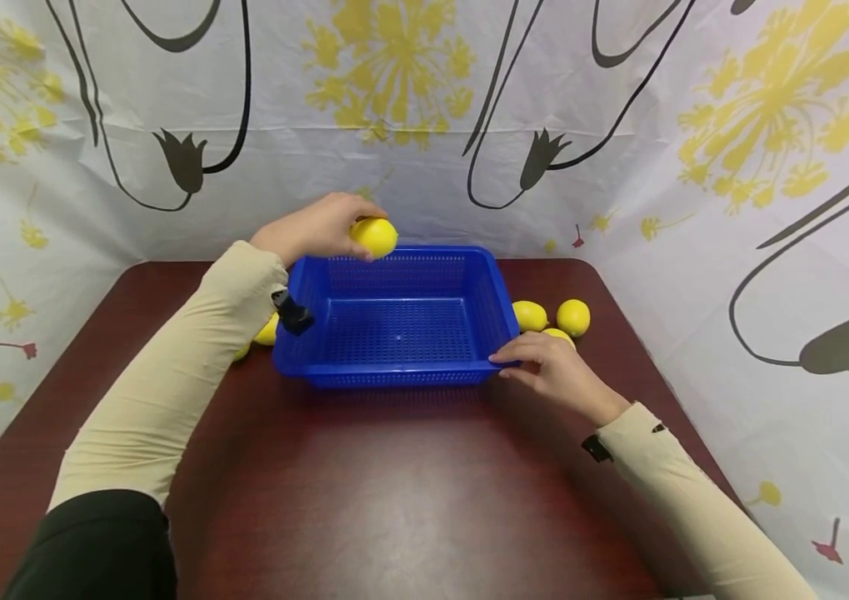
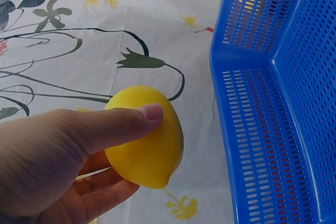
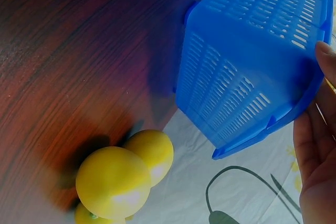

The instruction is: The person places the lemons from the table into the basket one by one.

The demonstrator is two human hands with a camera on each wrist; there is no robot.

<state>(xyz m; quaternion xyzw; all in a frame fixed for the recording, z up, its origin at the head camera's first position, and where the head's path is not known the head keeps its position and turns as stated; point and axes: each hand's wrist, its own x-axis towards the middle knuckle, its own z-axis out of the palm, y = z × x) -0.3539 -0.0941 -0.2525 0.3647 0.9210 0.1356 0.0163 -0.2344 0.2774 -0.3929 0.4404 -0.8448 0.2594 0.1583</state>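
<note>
Left hand [image 1: 322, 227]: pinches lemon [image 1: 375, 238]; slackening may drop it.
Right hand [image 1: 561, 373]: grips basket [image 1: 394, 367] near table's [image 1: 394, 483] far edge; pulling may tilt it.

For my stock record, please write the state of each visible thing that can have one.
Blue basket: upright, no lemons visible inside
Held lemon: raised
Left hand: gripping this lemon
Right hand: pinching basket rim
Right-side lemons: lying outside basket
Left-side lemons: outside basket, partly hidden

beige sleeves [image 1: 150, 392], black upper sleeve [image 1: 97, 546], black wristpieces [image 1: 292, 313]
</note>
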